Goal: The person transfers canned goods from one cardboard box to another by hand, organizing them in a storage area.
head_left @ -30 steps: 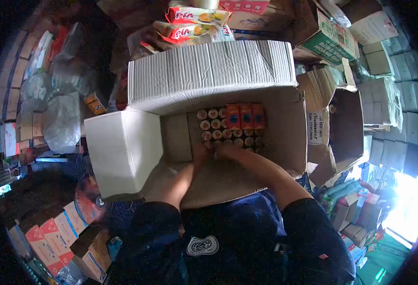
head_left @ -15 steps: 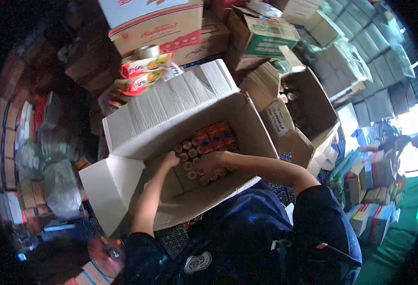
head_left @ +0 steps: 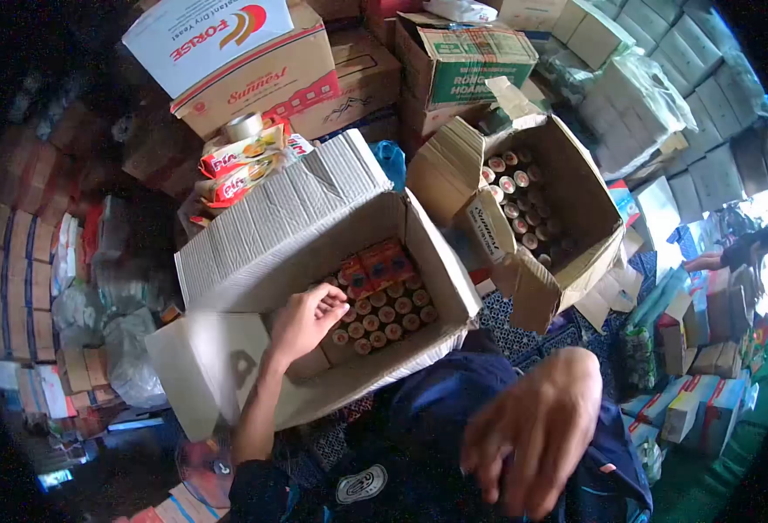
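My left hand [head_left: 307,324] hovers over the left part of an open cardboard box [head_left: 214,270], its fingers loosely bent and apart, with nothing visible in them. Below and beside it, several small containers with round tops [head_left: 385,315] stand in rows inside the box. Red packs [head_left: 377,267] sit at the far side of these rows. Nearer to me, outside the box and above my lap, is my right hand [head_left: 536,431]. Its fingers hang down slightly spread, a little blurred, and I see nothing in them.
A second open carton [head_left: 576,261] at the right holds more round-topped containers [head_left: 521,205]. Behind the first box lie red and yellow packets [head_left: 244,166] and a tape roll [head_left: 244,127]. Stacked cartons [head_left: 253,78] rise at the back. Another person [head_left: 746,251] is at far right.
My right hand has left the containers inside the box and come back toward me. The left hand has lifted and its fingers have loosened. The view has shifted, showing more of the second carton.
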The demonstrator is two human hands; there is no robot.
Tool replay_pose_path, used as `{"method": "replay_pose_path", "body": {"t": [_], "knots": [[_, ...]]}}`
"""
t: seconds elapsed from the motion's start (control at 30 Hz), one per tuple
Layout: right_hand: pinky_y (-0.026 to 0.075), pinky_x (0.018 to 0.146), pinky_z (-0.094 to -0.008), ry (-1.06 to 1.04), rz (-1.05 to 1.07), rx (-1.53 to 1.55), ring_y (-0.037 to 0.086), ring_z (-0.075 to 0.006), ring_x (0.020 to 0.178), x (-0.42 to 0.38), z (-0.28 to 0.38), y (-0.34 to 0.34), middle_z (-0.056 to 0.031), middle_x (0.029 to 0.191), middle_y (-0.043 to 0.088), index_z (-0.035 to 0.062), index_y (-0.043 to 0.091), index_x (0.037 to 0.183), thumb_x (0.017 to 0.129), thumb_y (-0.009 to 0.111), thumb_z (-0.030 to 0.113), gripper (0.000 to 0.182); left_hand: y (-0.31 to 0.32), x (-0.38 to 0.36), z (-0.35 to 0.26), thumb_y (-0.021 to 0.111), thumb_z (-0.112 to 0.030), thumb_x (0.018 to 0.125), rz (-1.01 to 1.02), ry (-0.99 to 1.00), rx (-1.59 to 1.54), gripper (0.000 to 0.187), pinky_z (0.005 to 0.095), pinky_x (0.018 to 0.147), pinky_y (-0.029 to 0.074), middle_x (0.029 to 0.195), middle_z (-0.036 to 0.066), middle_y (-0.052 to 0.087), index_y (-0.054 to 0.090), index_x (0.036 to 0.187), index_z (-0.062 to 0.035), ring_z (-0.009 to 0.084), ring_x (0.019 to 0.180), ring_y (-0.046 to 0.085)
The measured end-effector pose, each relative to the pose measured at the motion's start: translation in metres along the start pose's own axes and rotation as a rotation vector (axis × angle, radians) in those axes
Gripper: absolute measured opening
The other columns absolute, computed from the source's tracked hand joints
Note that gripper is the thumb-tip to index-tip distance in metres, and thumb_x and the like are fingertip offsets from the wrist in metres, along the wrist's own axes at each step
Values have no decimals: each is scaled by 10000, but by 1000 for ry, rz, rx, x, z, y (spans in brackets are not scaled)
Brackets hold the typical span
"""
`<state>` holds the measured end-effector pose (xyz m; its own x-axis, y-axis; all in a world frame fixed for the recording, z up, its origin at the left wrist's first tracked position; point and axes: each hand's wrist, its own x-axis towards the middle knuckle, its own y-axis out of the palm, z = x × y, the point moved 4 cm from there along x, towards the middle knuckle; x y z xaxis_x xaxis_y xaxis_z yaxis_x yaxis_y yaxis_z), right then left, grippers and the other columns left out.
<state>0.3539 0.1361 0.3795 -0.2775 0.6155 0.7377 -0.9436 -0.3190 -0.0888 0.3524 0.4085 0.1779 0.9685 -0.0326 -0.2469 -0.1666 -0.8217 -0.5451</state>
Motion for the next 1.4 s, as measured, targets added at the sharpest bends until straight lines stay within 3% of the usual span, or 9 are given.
{"method": "replay_pose_path", "body": {"t": [0.07, 0.17, 0.3, 0.37, 0.5, 0.53, 0.73, 0.97, 1.4], "knots": [[453, 831, -443, -105, 183, 6, 570, -269, 965, -8, 25, 5, -115, 1035, 575, -2, 602, 1044, 999, 459, 175, 232, -2, -18, -44, 682, -200, 874, 37, -21, 73, 177, 285, 598, 475, 820, 81, 689, 652, 924, -33, 117, 668, 613], [450, 666, -385, -289, 269, -15, 585, -228, 795, -13, 66, 0, -48, 788, 542, 97, 523, 743, 961, 550, 262, 275, 20, -61, -66, 698, -222, 869, 200, 140, -150, 207, 281, 546, 416, 710, 55, 643, 629, 823, -32, 91, 590, 527], [449, 683, -368, -288, 75, -92, 577, -203, 786, -56, 111, 10, -30, 769, 514, 107, 478, 744, 947, 555, 268, 271, 67, -119, -128, 668, -228, 893, 699, -221, -31, 174, 306, 604, 465, 742, 63, 639, 643, 911, -57, 115, 662, 570], [454, 700, -367, -287, -2, -113, 579, -192, 790, -75, 133, 13, -24, 796, 525, 110, 491, 793, 947, 548, 270, 229, 110, -140, -113, 672, -417, 873, 481, -291, 77, 380, 350, 571, 437, 680, 68, 602, 591, 843, -47, 202, 595, 538], [462, 715, -357, -221, 49, -18, 580, -185, 769, -107, 169, 8, -32, 809, 529, 102, 525, 852, 938, 540, 231, 156, 201, -181, -75, 682, -429, 842, 68, -369, 433, 633, 479, 820, 483, 1107, 221, 561, 435, 1306, -77, 371, 955, 590], [463, 711, -352, -175, 30, -10, 579, -187, 754, -114, 177, 11, -33, 799, 529, 97, 537, 849, 931, 543, 207, 137, 207, -172, -99, 698, -376, 823, 238, -540, 346, 744, 530, 928, 442, 1259, 260, 457, 332, 1401, -85, 451, 1077, 535], [467, 719, -347, -78, 97, -11, 582, -188, 749, -147, 206, 1, -41, 808, 544, 83, 565, 857, 902, 553, 181, 108, 296, -194, -109, 613, -156, 833, 184, -853, 267, 626, 516, 819, 503, 1209, 274, 487, 349, 1393, -62, 456, 983, 590], [471, 736, -349, -50, 188, -82, 585, -188, 763, -179, 233, 0, -52, 833, 565, 71, 587, 872, 870, 563, 177, 109, 394, -248, -33, 500, -107, 871, -200, -563, 338, 473, 520, 733, 511, 920, 255, 615, 451, 1340, -69, 426, 929, 629], [478, 766, -352, 69, 291, -428, 592, -188, 790, -211, 288, 19, -70, 880, 604, 48, 627, 898, 812, 581, 170, 156, 395, -236, -62, 508, -193, 894, 67, -894, 213, 426, 498, 670, 507, 880, 208, 666, 495, 1311, -105, 387, 803, 652]]}}
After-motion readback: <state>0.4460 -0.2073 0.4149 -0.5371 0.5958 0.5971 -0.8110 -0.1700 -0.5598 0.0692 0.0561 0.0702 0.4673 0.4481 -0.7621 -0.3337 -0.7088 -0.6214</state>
